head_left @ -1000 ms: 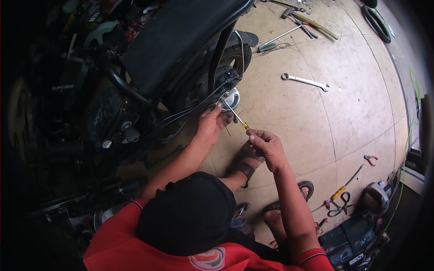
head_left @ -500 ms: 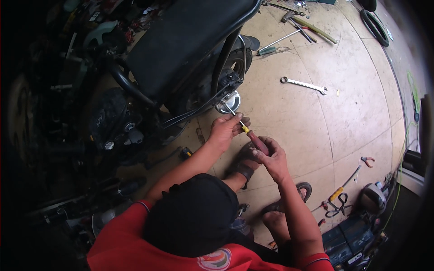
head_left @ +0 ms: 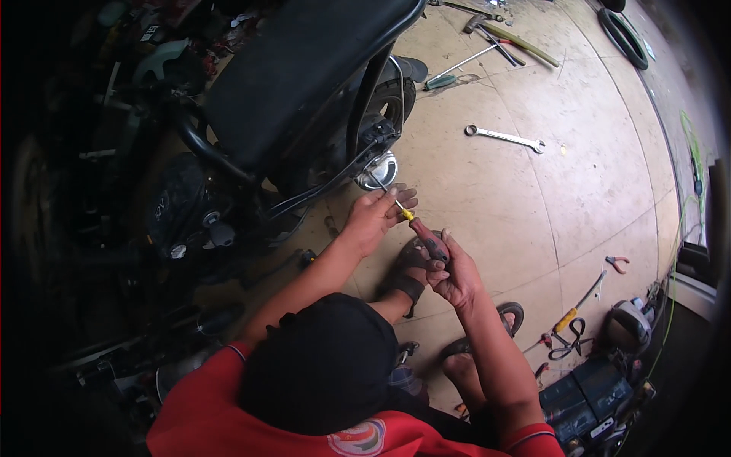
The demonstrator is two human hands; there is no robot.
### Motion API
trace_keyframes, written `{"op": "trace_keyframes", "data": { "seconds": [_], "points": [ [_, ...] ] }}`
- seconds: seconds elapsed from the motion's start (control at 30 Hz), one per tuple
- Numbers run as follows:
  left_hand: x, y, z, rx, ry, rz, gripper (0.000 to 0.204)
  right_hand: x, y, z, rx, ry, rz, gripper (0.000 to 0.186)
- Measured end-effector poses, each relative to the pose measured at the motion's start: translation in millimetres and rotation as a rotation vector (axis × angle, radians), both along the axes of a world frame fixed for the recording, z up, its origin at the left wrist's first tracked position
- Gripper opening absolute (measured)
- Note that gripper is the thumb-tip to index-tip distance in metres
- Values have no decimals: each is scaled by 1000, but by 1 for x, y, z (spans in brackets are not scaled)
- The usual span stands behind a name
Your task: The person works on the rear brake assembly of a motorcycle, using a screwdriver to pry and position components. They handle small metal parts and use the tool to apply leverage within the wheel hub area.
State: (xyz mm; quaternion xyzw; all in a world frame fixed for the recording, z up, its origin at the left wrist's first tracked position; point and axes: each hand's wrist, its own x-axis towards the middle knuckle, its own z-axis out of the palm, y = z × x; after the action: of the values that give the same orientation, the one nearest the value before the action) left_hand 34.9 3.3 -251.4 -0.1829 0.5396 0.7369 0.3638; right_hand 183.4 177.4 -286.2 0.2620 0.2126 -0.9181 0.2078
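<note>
My right hand (head_left: 454, 270) is wrapped round the dark red handle of a screwdriver (head_left: 428, 238), gripping near its butt end. The slim metal shaft has a yellow part by the handle. My left hand (head_left: 373, 217) steadies that shaft between thumb and fingers, with some fingertips stretched out beyond it. Up and to the left, the screwdriver's tip meets the area of a shiny round metal part (head_left: 378, 170) low at the motorbike's rear (head_left: 297, 84); the exact contact point is too small to make out.
On the tiled floor to the right lies a combination wrench (head_left: 505, 139). A hammer (head_left: 518, 42) and a green-handled screwdriver (head_left: 442, 82) lie further off. Pliers (head_left: 617, 264), a yellow-handled tool (head_left: 565, 319) and a dark toolbox (head_left: 590, 400) are at the near right. A tyre (head_left: 623, 38) lies at far right.
My right hand has turned and shifted toward the butt of the screwdriver's handle. My left hand stays at the shaft, its fingers a little more extended. The whole view has shifted slightly.
</note>
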Motion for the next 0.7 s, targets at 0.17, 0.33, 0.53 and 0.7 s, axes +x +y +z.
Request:
{"op": "trace_keyframes", "data": {
  "seconds": [0.17,0.33,0.53,0.7],
  "points": [
    [-2,-6,-15,-117,-1,-41,34,-7,-17,23,355,123,-45,56],
    [-1,6,-1,249,-42,31,33,-5,3,-4,-763,71,-65,65],
    [-2,2,-14,-53,-1,-26,36,-3,-16,20,619,-31,-42,63],
    [-1,1,-13,211,-41,2,33,-2,8,20,-273,-83,-49,62]
  ]
}}
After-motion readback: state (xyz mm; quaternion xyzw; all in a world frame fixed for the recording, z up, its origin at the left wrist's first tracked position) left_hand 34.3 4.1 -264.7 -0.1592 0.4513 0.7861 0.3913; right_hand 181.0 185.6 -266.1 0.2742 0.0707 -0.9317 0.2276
